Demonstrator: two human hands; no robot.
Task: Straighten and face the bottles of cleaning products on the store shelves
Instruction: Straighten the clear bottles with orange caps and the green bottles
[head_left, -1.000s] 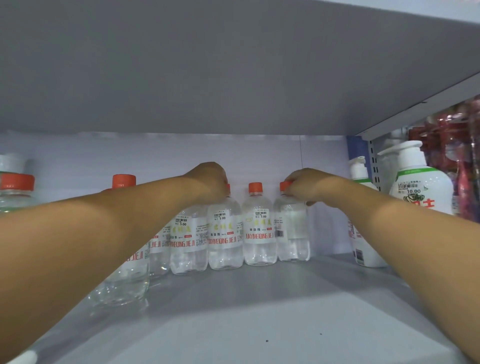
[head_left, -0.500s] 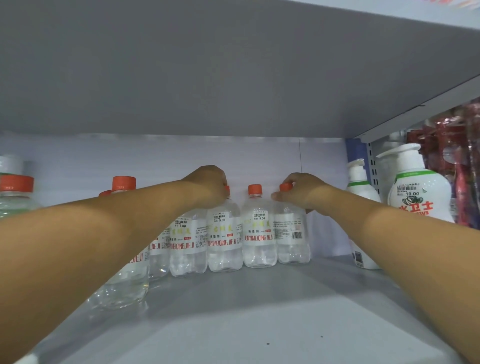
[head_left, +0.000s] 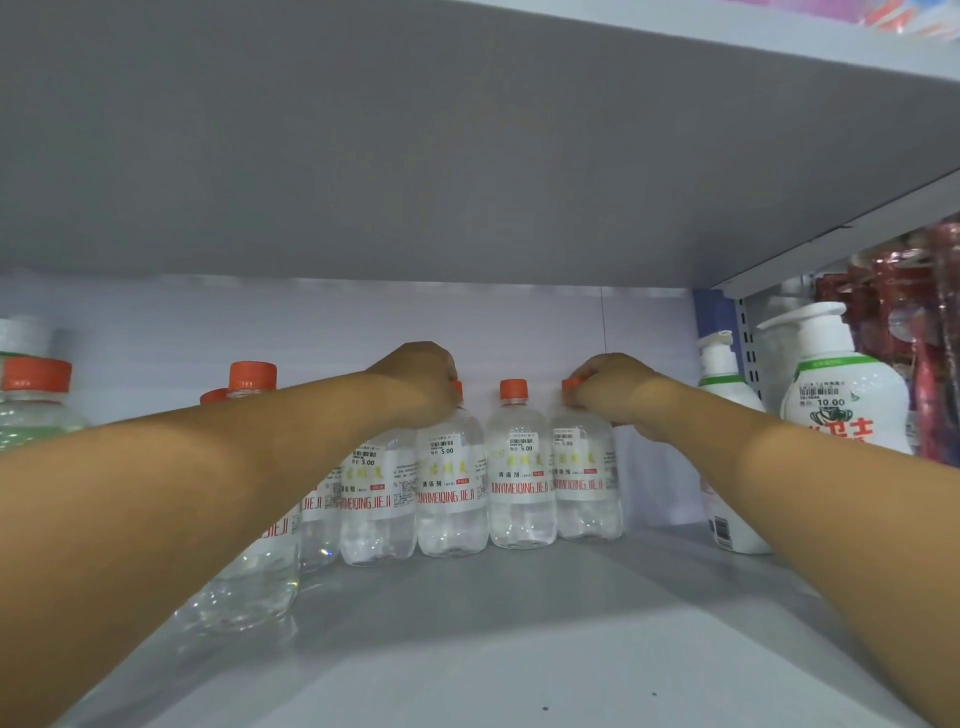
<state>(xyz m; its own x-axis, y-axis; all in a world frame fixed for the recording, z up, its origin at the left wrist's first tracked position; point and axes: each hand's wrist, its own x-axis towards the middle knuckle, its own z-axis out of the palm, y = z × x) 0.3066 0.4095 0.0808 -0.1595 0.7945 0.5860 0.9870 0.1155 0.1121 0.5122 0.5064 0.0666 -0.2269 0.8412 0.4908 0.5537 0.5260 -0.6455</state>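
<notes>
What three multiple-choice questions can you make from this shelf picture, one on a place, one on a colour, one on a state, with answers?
1. Where does the right hand sit?
A. On the rightmost clear bottle's cap
B. On a pump bottle
C. Flat on the shelf

2. What colour are the clear bottles' caps?
A. Green
B. Orange-red
C. White

3. How does the clear bottle under the left hand stand?
A. On its side
B. Upside down
C. Upright, label forward

Answers: 1 A, its fingers curl round that cap at the end of the back row. 2 B, every cap in view on the clear bottles is orange-red. 3 C, it stands on the shelf with red lettering facing out.
</notes>
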